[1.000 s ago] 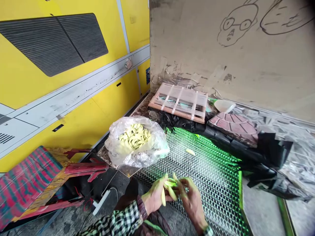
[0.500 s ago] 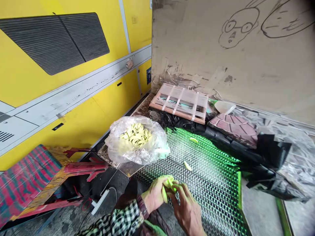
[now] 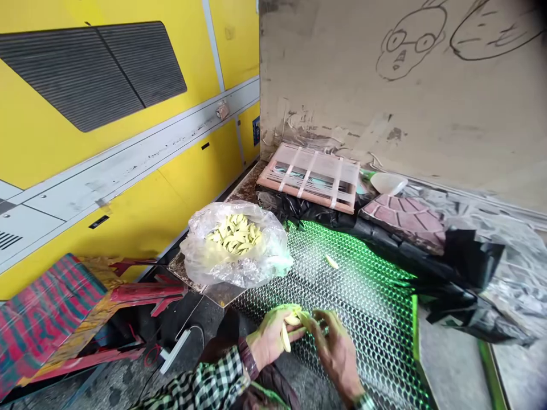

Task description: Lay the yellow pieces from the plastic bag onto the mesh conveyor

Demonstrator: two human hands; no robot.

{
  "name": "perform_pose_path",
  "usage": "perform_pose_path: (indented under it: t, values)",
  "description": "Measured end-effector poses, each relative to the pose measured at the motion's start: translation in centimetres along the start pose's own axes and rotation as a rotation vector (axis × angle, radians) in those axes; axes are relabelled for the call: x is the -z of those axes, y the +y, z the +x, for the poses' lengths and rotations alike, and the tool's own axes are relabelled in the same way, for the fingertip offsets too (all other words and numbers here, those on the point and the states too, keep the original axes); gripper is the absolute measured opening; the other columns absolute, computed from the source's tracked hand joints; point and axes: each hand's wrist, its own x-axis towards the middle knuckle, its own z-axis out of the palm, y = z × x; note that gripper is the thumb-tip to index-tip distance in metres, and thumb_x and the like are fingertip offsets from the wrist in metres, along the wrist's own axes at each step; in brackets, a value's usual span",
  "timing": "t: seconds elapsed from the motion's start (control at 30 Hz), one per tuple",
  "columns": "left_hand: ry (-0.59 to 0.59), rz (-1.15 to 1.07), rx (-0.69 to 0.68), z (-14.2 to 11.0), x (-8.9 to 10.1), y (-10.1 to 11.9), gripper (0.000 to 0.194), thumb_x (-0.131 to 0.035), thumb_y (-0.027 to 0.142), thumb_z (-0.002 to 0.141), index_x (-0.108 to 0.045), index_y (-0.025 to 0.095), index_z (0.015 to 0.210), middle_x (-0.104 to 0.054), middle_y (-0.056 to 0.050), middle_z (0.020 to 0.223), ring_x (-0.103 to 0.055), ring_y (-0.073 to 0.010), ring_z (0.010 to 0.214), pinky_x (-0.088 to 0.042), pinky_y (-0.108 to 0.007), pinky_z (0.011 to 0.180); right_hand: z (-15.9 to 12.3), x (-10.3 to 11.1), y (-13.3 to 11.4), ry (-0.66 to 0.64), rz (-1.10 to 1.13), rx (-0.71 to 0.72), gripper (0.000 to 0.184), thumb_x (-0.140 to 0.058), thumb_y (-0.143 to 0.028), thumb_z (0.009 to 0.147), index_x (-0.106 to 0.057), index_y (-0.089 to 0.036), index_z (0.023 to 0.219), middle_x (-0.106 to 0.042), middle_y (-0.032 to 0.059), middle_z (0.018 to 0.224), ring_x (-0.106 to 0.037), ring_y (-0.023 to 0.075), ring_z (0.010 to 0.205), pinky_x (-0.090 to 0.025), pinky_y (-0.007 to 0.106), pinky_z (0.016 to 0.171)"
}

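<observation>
My left hand (image 3: 273, 336) is closed around several pale yellow-green crescent-shaped pieces (image 3: 285, 337), one of which hangs down below the fingers. Just to its right, my right hand (image 3: 337, 350) has bent fingers with a gap between thumb and forefinger. Its thumb side reaches the pieces at the left hand's fingertips; I see nothing clearly gripped in it. A single crescent piece (image 3: 332, 262) lies on the metal mesh belt (image 3: 363, 290) beyond the hands. To the left, a clear plastic bag (image 3: 200, 265) stands open, with many such pieces (image 3: 236, 234) inside.
A yellow machine (image 3: 205, 182) borders the left. Behind the belt lie a tape-wrapped flat pack (image 3: 310, 176), a white scoop-like dish (image 3: 388, 183) and black plastic sheeting (image 3: 465, 267). A red-framed seat with checked cloth (image 3: 55, 307) stands at lower left.
The far piece on the belt has come nearer. The nearer piece no longer shows on the belt. My right hand has shifted right and its fingers have spread from the left hand.
</observation>
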Motion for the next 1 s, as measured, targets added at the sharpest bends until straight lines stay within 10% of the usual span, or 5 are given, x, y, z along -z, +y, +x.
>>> perform_pose_path:
  t: [0.53,0.73,1.0]
  values:
    - [0.098,0.165,-0.013,-0.5,-0.7,1.0,0.03,-0.072,0.027,0.084,-0.066,0.009,0.107,-0.069,-0.025,0.13,-0.07,-0.0316,0.116,-0.054,-0.043,0.103,0.6,-1.0,3.1,0.158,-0.28,0.033,0.032,-0.037,-0.044,0.108,-0.059,-0.021,0.104,-0.065,0.0058,0.091,-0.058,0.0171,0.068,-0.04,0.025,0.053]
    - [0.071,0.288,0.012,-0.4,-0.4,1.1,0.037,-0.078,0.038,0.081,-0.071,0.01,0.104,-0.075,-0.016,0.108,-0.073,-0.0199,0.088,-0.057,-0.029,0.077,4.9,-1.1,3.7,0.123,-0.344,0.031,0.029,-0.04,-0.038,0.102,-0.06,-0.019,0.111,-0.064,0.0094,0.1,-0.057,0.0191,0.072,-0.037,0.026,0.051]
    - [0.113,0.404,-0.08,-0.8,-0.2,2.1,0.047,-0.08,0.051,0.068,-0.062,0.015,0.091,-0.063,-0.001,0.076,-0.048,-0.0069,0.053,-0.028,-0.019,0.045,7.0,0.4,4.3,-0.008,0.041,-0.209,0.037,-0.042,-0.049,0.096,-0.064,-0.019,0.093,-0.069,0.0087,0.082,-0.059,0.0207,0.064,-0.044,0.032,0.057]
